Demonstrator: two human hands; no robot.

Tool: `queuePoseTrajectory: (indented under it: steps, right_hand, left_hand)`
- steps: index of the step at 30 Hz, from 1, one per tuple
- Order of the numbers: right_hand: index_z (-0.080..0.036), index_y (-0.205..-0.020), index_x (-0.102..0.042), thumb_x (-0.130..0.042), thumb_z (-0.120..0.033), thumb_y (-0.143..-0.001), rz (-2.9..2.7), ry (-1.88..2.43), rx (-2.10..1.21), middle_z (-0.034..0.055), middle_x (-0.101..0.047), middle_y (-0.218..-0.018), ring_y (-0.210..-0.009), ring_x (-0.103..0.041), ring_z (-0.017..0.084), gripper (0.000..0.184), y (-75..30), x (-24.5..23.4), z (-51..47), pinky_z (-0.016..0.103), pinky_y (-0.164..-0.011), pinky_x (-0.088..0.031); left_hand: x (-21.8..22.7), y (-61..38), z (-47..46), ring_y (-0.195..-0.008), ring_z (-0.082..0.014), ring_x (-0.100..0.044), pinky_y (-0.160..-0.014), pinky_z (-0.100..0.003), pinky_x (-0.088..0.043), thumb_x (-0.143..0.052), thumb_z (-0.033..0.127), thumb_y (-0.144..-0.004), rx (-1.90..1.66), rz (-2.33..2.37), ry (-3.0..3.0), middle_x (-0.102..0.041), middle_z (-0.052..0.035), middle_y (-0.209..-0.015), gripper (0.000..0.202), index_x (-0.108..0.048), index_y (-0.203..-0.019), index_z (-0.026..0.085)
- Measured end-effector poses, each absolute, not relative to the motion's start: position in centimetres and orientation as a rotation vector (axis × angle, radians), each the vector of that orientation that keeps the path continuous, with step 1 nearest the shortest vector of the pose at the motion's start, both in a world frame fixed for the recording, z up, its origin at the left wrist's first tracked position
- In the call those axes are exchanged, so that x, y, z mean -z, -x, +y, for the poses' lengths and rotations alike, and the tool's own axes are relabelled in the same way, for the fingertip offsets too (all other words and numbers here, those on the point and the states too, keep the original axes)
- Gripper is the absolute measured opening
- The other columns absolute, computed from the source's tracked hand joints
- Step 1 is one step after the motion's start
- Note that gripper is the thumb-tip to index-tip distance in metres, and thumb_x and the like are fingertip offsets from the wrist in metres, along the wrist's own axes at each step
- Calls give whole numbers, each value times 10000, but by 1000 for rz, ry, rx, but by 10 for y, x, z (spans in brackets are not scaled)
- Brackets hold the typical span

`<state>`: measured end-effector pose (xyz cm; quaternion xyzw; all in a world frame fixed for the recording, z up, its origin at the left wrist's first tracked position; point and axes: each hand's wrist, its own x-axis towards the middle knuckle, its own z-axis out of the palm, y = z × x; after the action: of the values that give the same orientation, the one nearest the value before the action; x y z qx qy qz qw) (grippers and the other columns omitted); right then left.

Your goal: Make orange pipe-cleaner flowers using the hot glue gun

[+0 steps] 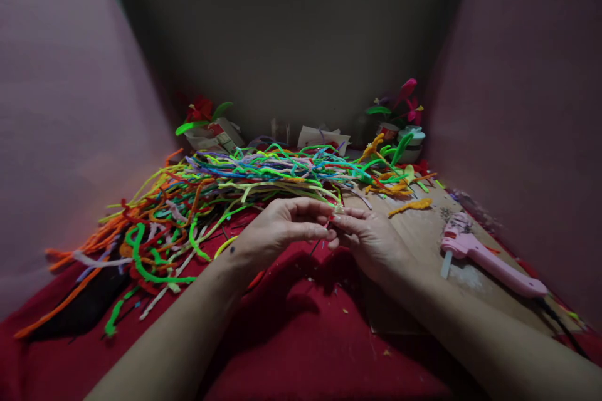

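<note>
My left hand [277, 229] and my right hand [369, 241] meet fingertip to fingertip over the red cloth [301, 338]. Between the fingertips both hands pinch a small pale fuzzy piece [337, 208], with a thin dark wire [316, 244] hanging below it. Just behind the hands lies a wide heap of pipe cleaners [226, 188] in green, orange, blue, pink and yellow. What the small piece is exactly cannot be made out.
A pink glue gun [489, 257] lies on a cardboard sheet [423, 238] at the right, its cord running off right. Pipe-cleaner flowers stand at the back left [202, 113] and in a pot at the back right [404, 119]. Walls close in on three sides.
</note>
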<state>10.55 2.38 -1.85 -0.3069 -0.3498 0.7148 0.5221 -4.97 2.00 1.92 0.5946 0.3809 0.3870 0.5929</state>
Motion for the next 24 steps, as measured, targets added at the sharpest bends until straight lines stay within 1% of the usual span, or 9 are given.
queuePoseTrajectory:
  steps: [1, 3, 6, 8, 11, 13, 17, 19, 24]
  right_hand:
    - [-123, -623, -666, -728, -164, -570, -841, 742, -1704, 8, -642, -570, -472, -559, 88, 92, -106, 19, 24, 187, -430, -443]
    - [-127, -649, -669, -732, -192, -587, -861, 756, -1695, -4, -631, -585, -473, -529, 77, 110, -106, 20, 25, 184, -421, -409]
    - [-131, -646, -666, -720, -219, -614, -924, 767, -1675, -25, -598, -542, -440, -462, 58, 108, -106, 20, 24, 185, -414, -348]
    - [-137, -624, -660, -707, -215, -623, -948, 746, -1664, -29, -588, -517, -436, -463, 63, 92, -105, 17, 22, 198, -439, -353]
    - [-154, -635, -653, -681, -219, -644, -970, 690, -1711, -23, -592, -512, -448, -511, 99, 71, -105, 17, 21, 242, -485, -406]
    - [-165, -669, -651, -653, -232, -678, -1010, 693, -1722, -11, -606, -529, -457, -531, 118, 67, -106, 19, 21, 264, -496, -421]
    - [-166, -691, -651, -624, -214, -704, -1060, 761, -1643, -3, -626, -564, -482, -535, 114, 57, -109, 25, 24, 248, -487, -398]
    - [-163, -687, -658, -626, -205, -700, -1065, 762, -1609, -6, -626, -571, -493, -527, 106, 54, -110, 24, 24, 237, -484, -381]
    - [-159, -648, -665, -628, -167, -686, -1107, 748, -1511, -16, -607, -573, -513, -490, 88, 54, -111, 16, 23, 227, -506, -355]
  left_hand:
    - [-18, 51, 21, -758, -133, -592, -753, -260, -437, -692, 175, -653, -917, 871, -1351, -659, -25, -842, 272, -646, -920, 150]
    - [-15, 52, 23, -699, -103, -568, -678, -222, -433, -689, 204, -671, -948, 893, -1306, -637, -11, -804, 217, -636, -874, 150]
    - [-9, 50, 24, -629, -89, -545, -591, -199, -418, -657, 262, -712, -878, 942, -1235, -607, -13, -725, 158, -626, -791, 129]
    - [-7, 48, 23, -630, -109, -568, -589, -215, -434, -637, 282, -727, -814, 932, -1199, -612, -40, -722, 180, -626, -784, 111]
    - [-5, 46, 22, -608, -124, -584, -582, -236, -460, -616, 304, -744, -762, 881, -1161, -620, -73, -718, 220, -626, -774, 87]
    - [-6, 43, 20, -553, -108, -562, -541, -232, -464, -620, 324, -742, -760, 865, -1151, -603, -56, -674, 237, -617, -732, 87]
    - [-9, 37, 17, -435, -76, -496, -453, -211, -436, -621, 356, -741, -797, 951, -1218, -549, 2, -542, 270, -575, -635, 111]
    - [-10, 36, 15, -422, -72, -484, -444, -203, -427, -599, 360, -760, -810, 988, -1255, -539, 12, -514, 277, -567, -628, 118]
    - [-9, 35, 14, -432, -66, -481, -442, -198, -421, -587, 359, -772, -841, 942, -1288, -542, 12, -534, 271, -575, -656, 114]
